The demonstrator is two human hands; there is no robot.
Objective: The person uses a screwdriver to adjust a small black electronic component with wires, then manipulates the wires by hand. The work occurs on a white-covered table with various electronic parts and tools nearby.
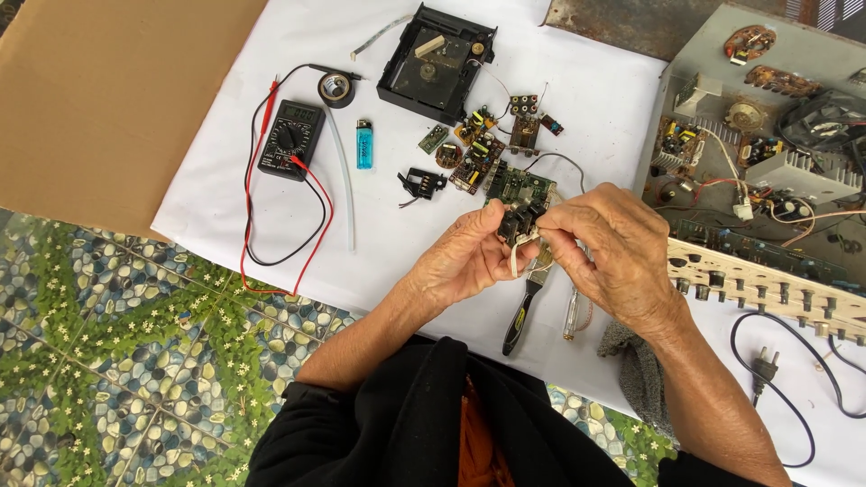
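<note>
My left hand (465, 257) and my right hand (609, 248) meet over the white sheet (225, 194), both gripping a small black electronic part (519, 221) with a pale flat cable looping below it. A green circuit board (519, 185) lies just beyond my fingers. Under my hands rest a black-and-yellow handled tool (521, 316) and a clear-handled screwdriver (571, 316).
A black multimeter (290, 137) with red and black leads, a roll of black tape (336, 88), a blue lighter (363, 144), a black plastic tray mechanism (436, 63) and several small boards lie farther back. An opened amplifier chassis (767, 135) stands at right, a plug (765, 365) beside it. Cardboard (108, 99) at left.
</note>
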